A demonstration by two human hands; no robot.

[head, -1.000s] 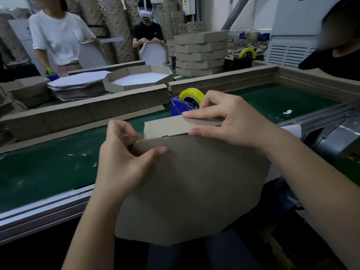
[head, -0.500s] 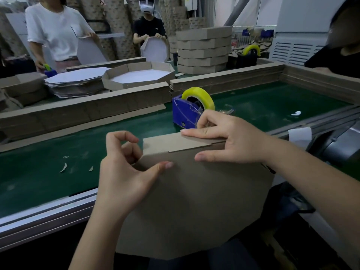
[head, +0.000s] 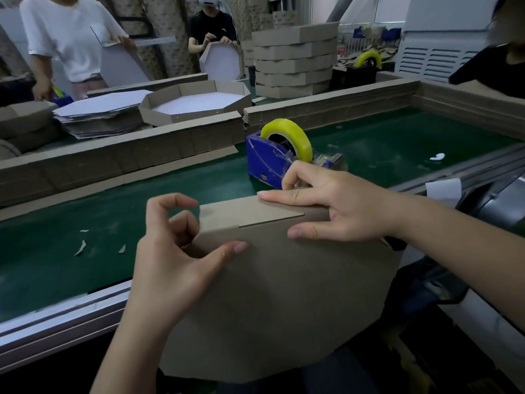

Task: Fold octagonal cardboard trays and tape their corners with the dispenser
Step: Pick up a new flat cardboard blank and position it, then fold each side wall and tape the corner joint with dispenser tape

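Note:
I hold a brown octagonal cardboard tray (head: 284,294) tilted up, its underside toward me, over the near edge of the green belt (head: 85,223). My left hand (head: 173,260) grips its upper left corner, thumb on the underside and fingers behind the folded wall. My right hand (head: 335,209) pinches the top folded flap (head: 241,214), forefinger along the top and thumb below the fold. Just beyond it stands a blue tape dispenser (head: 267,160) with a yellow tape roll (head: 289,135). A clear bit of tape seems caught under my curled right fingers.
Low cardboard walls (head: 142,155) border the belt's far and right sides. Behind them lie a finished tray (head: 196,103), a pile of flat blanks (head: 99,115) and a stack of trays (head: 292,61). Three people work around. Cardboard scraps (head: 81,247) lie on the belt.
The view has dipped, so the dispenser now shows in full. Both hands keep their hold on the tray's top corner; my right hand slid slightly right along the flap.

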